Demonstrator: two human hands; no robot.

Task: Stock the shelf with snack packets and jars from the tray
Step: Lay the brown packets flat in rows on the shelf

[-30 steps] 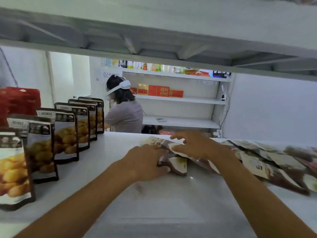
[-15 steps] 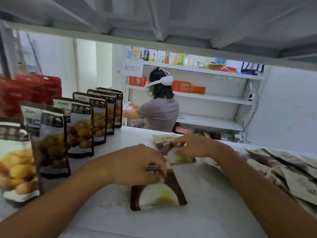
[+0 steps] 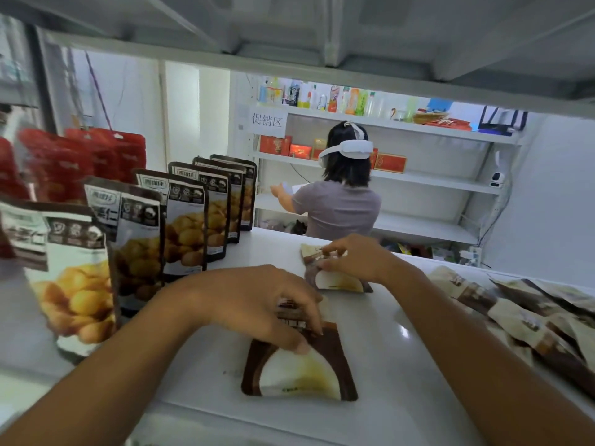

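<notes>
On the white shelf [image 3: 396, 365] a brown and cream snack packet [image 3: 299, 371] lies near the front edge. My left hand [image 3: 260, 307] grips its top end with curled fingers. Farther back, my right hand [image 3: 357, 257] holds a second brown and cream packet [image 3: 335, 278] that stands tilted on the shelf. A loose heap of the same packets [image 3: 528, 313] lies at the right. Along the left stands a row of several upright chestnut packets [image 3: 190, 220].
Red packets [image 3: 83, 162] hang at the far left behind the row. The shelf above [image 3: 289, 33] sits low overhead. Beyond the shelf a person with a white headset [image 3: 341, 194] faces another rack of bottles and red boxes [image 3: 389, 162].
My left hand has drawn one packet out of the pile toward the front edge. My right hand has stayed at the back, and its packet now stands more upright.
</notes>
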